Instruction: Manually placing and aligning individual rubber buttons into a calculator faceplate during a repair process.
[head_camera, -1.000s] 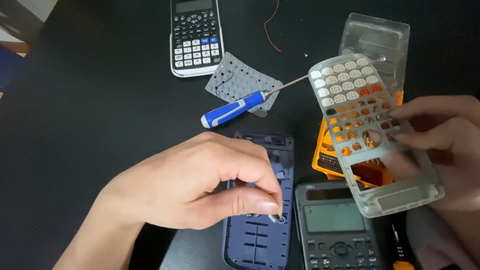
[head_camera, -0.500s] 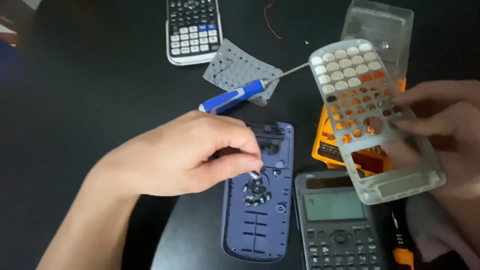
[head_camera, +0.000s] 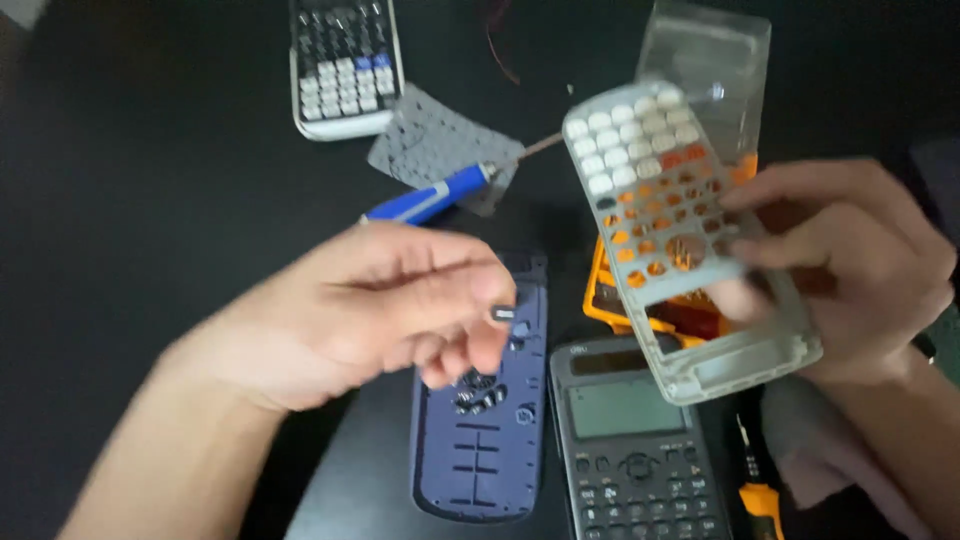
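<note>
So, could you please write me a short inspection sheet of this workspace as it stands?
Surface: black table, dim light.
Job's things: grey calculator front shell in right hand; small dark key pinched in left hand; blue back cover lying under it.
Clutter: two whole calculators, grey keypad mat, blue-handled screwdriver, orange part, clear cover.
Grips: both shut.
Cables: thin reddish wire.
Surroundings: nothing seen.
</note>
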